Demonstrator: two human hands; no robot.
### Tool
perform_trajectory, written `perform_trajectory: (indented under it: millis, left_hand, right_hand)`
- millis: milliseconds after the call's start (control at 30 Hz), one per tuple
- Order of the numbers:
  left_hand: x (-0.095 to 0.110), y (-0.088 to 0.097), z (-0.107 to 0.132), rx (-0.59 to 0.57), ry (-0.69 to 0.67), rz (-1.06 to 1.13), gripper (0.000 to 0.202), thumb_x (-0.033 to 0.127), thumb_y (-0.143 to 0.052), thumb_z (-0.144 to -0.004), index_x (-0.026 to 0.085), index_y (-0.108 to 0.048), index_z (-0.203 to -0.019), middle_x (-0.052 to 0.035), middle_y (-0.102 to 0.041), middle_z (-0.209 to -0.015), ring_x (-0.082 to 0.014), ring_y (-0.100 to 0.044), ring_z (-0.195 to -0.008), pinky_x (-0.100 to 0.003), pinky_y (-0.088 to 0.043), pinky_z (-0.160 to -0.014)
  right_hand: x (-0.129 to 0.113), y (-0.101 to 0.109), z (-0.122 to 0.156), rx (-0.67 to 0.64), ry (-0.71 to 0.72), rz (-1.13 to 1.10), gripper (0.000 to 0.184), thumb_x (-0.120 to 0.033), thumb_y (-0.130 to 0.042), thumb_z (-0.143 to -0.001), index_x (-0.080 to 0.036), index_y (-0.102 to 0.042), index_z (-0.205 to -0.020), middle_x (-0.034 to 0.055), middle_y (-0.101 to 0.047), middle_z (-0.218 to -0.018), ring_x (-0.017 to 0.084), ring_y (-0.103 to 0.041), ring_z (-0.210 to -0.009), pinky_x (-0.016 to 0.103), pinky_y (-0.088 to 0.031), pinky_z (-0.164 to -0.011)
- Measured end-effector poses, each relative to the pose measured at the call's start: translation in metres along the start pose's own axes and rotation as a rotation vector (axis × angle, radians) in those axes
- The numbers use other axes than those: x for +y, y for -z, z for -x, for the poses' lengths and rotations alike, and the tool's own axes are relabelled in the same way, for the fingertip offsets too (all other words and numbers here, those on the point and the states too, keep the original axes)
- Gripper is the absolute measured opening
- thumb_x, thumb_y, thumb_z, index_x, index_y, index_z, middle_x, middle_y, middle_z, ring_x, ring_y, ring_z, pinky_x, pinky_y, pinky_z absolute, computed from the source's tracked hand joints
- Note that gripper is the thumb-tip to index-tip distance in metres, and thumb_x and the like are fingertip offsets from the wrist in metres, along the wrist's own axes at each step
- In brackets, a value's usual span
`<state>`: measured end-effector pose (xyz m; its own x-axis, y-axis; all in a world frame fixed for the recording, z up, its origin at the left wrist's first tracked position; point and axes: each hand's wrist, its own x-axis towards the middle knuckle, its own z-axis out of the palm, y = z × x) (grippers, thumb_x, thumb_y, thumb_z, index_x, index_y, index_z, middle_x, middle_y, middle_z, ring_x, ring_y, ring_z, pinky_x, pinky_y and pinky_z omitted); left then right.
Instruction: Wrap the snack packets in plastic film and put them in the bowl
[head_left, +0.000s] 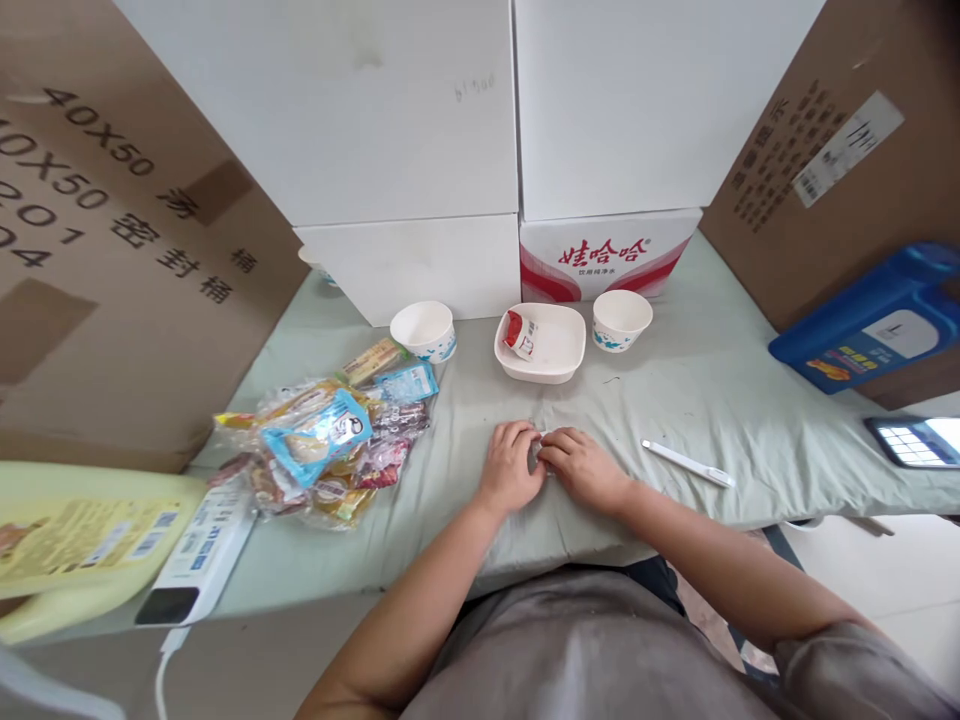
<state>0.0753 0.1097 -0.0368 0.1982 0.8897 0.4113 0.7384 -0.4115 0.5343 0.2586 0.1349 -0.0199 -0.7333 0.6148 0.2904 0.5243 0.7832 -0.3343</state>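
Observation:
My left hand (511, 466) and my right hand (583, 466) meet over the cloth near the table's front. Both have their fingers curled and pinched together on a small pale, see-through bit, mostly covered by the fingers; I cannot make out its kind. Just beyond them sits a white rectangular bowl (559, 340) with a small red-and-white packet (520, 335) inside at its left. Paper cups with blue patterns stand either side, the left cup (424, 330) and the right cup (621, 318). Right of my right hand lies a white box cutter or similar slim tool (688, 463).
Left of my hands is a pile of wrapped snack packets (315, 445). A power strip (202, 545) and a yellow jug (90, 540) lie further left. White boxes (420, 265) wall off the back. A blue bottle (870, 320) and a phone (915, 442) are at right.

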Motion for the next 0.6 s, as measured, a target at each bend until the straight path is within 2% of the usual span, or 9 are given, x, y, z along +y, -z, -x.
perform_trajectory:
  millis: [100, 200, 300, 400, 433, 467, 500, 533, 600]
  left_hand:
    - [-0.004, 0.002, 0.002, 0.067, 0.057, 0.103, 0.045, 0.001, -0.051, -0.067, 0.019, -0.052, -0.107, -0.0085, -0.058, -0.107, -0.0242, -0.053, -0.103, -0.044, -0.048, -0.093]
    - [-0.006, 0.002, 0.002, 0.106, 0.088, 0.128, 0.040, 0.000, -0.048, -0.068, 0.020, -0.052, -0.103, -0.0076, -0.058, -0.102, -0.0228, -0.054, -0.100, -0.042, -0.050, -0.088]
    - [-0.004, 0.001, 0.000, 0.083, 0.066, 0.087, 0.030, 0.003, -0.050, -0.072, 0.020, -0.054, -0.097, -0.0071, -0.059, -0.100, -0.0232, -0.054, -0.098, -0.042, -0.049, -0.086]
    - [-0.002, 0.001, -0.002, 0.056, 0.074, 0.070, 0.024, 0.007, -0.051, -0.075, 0.020, -0.056, -0.094, -0.0064, -0.060, -0.098, -0.0230, -0.053, -0.096, -0.041, -0.049, -0.084]
    - [-0.002, 0.001, -0.003, 0.046, 0.079, 0.068, 0.022, 0.007, -0.052, -0.075, 0.020, -0.056, -0.093, -0.0062, -0.060, -0.098, -0.0229, -0.053, -0.096, -0.040, -0.049, -0.084]
    - [-0.002, 0.002, -0.004, 0.035, 0.081, 0.066, 0.021, 0.008, -0.052, -0.076, 0.020, -0.057, -0.092, -0.0061, -0.060, -0.098, -0.0230, -0.053, -0.096, -0.040, -0.049, -0.084]
    - [-0.002, 0.002, -0.004, 0.024, 0.080, 0.063, 0.019, 0.008, -0.052, -0.076, 0.020, -0.057, -0.091, -0.0061, -0.060, -0.098, -0.0231, -0.053, -0.096, -0.041, -0.048, -0.085]
    - [-0.002, 0.002, -0.005, 0.014, 0.079, 0.061, 0.018, 0.009, -0.052, -0.076, 0.020, -0.057, -0.090, -0.0061, -0.060, -0.097, -0.0231, -0.052, -0.096, -0.041, -0.048, -0.085]
    - [-0.002, 0.003, -0.005, 0.002, 0.080, 0.060, 0.016, 0.010, -0.053, -0.077, 0.020, -0.058, -0.088, -0.0061, -0.060, -0.096, -0.0231, -0.052, -0.095, -0.041, -0.048, -0.085]
  right_hand:
    - [-0.006, -0.010, 0.004, -0.047, -0.025, 0.033, 0.022, -0.017, -0.048, -0.094, -0.018, -0.065, -0.108, 0.0110, -0.063, -0.109, 0.023, -0.053, -0.101, 0.039, -0.045, -0.089]
    - [0.006, -0.002, 0.001, -0.099, 0.020, 0.020, 0.023, -0.015, -0.046, -0.094, -0.018, -0.066, -0.103, 0.0093, -0.065, -0.098, 0.021, -0.054, -0.091, 0.035, -0.047, -0.082]
    - [0.039, 0.035, -0.017, 0.004, -0.049, 0.018, 0.027, -0.015, -0.042, -0.094, -0.020, -0.067, -0.102, 0.0090, -0.065, -0.097, 0.021, -0.056, -0.092, 0.033, -0.047, -0.081]
    - [0.084, 0.088, -0.051, 0.247, -0.309, 0.171, 0.031, -0.020, -0.037, -0.095, -0.019, -0.067, -0.106, 0.0119, -0.063, -0.109, 0.023, -0.054, -0.107, 0.035, -0.043, -0.093]
    - [0.100, 0.104, -0.064, 0.278, -0.407, 0.235, 0.032, -0.020, -0.037, -0.095, -0.018, -0.067, -0.108, 0.0131, -0.062, -0.111, 0.024, -0.053, -0.110, 0.036, -0.042, -0.095]
    - [0.115, 0.117, -0.078, 0.247, -0.504, 0.290, 0.032, -0.020, -0.039, -0.094, -0.017, -0.066, -0.112, 0.0142, -0.061, -0.114, 0.026, -0.052, -0.112, 0.037, -0.041, -0.095]
    - [0.129, 0.126, -0.090, 0.145, -0.600, 0.330, 0.033, -0.019, -0.041, -0.093, -0.016, -0.065, -0.115, 0.0150, -0.060, -0.118, 0.026, -0.052, -0.113, 0.037, -0.041, -0.095]
    - [0.141, 0.131, -0.102, -0.012, -0.681, 0.344, 0.033, -0.018, -0.043, -0.092, -0.016, -0.064, -0.117, 0.0153, -0.060, -0.121, 0.027, -0.052, -0.113, 0.036, -0.041, -0.093]
    - [0.161, 0.131, -0.121, -0.201, -0.741, 0.314, 0.027, -0.019, -0.052, -0.087, -0.013, -0.069, -0.107, 0.0153, -0.065, -0.110, 0.024, -0.059, -0.102, 0.032, -0.043, -0.088]
